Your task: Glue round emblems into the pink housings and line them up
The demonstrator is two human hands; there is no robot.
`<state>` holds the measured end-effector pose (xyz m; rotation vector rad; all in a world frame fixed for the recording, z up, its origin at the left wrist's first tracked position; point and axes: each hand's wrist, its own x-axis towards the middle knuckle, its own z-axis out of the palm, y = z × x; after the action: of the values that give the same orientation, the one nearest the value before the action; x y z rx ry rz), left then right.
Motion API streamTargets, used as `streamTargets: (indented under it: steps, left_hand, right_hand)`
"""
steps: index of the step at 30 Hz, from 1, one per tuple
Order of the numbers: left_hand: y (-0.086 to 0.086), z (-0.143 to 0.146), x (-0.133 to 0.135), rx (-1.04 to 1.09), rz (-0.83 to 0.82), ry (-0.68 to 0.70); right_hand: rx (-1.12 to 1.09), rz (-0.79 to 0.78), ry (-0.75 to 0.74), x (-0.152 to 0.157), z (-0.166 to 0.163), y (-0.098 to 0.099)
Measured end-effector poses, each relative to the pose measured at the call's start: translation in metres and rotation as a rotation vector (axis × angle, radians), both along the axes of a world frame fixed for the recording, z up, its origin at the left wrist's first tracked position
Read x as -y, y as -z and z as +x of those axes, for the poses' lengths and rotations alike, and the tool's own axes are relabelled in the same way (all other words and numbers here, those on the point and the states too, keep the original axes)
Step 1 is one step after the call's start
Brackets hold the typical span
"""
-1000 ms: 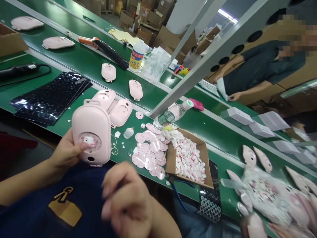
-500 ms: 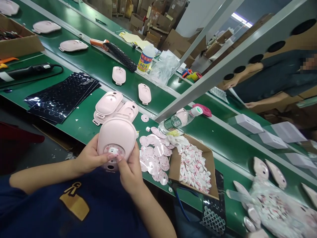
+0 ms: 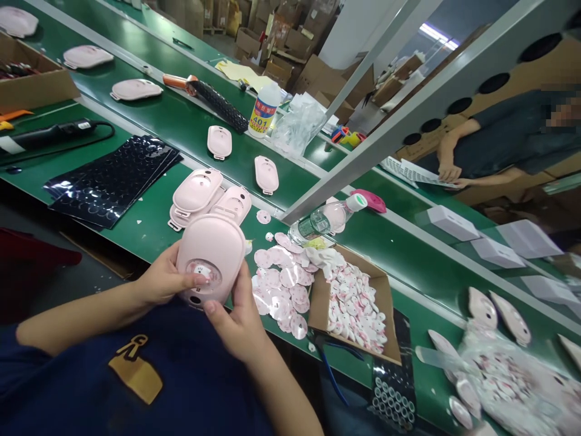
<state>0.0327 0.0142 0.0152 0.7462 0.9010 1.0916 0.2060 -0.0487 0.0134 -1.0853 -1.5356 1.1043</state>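
Between my two hands is a pale pink plastic cover (image 3: 213, 242) with a rounded outline and an oval recess. A small printed cat-face piece (image 3: 202, 270) sits in that recess. My left hand (image 3: 167, 275) grips the cover's left side, its thumb lying over the recess. My right hand (image 3: 236, 309) holds the lower right edge, thumb near the bottom. Just beyond, several similar pink covers (image 3: 197, 189) are stacked on the green bench. Round printed discs (image 3: 284, 278) lie spread to the right, beside a cardboard box (image 3: 320, 300) full of small white and pink pieces (image 3: 356, 309).
A clear bottle (image 3: 318, 224) lies tilted behind the discs. Black sheets (image 3: 113, 178) are at the left, and a glue bottle (image 3: 264, 110) stands beyond the belt (image 3: 290, 151). A plastic bag (image 3: 503, 369) rests at right. Across the line, a co-worker (image 3: 490, 133) handles a white sheet.
My right thumb has moved off the recess towards the cover's lower edge. The cover has turned slightly, and my left thumb remains over the recess. The co-worker's hands have come together at the white sheet.
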Motion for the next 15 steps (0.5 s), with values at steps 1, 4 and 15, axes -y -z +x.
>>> streamTargets:
  steps: [1, 4, 15]
  left_hand:
    - [-0.003, -0.005, -0.006, 0.006, -0.006, -0.043]
    - [-0.017, -0.027, -0.036, -0.024, 0.008, -0.236]
    - [-0.059, 0.061, -0.268, -0.45, 0.144, 0.086]
  right_hand:
    - [0.029, 0.033, -0.009, 0.003, 0.007, 0.003]
    - [0.168, 0.174, 0.116, 0.018, 0.034, 0.023]
    - [0.898, 0.458, 0.868, 0.035, 0.057, 0.125]
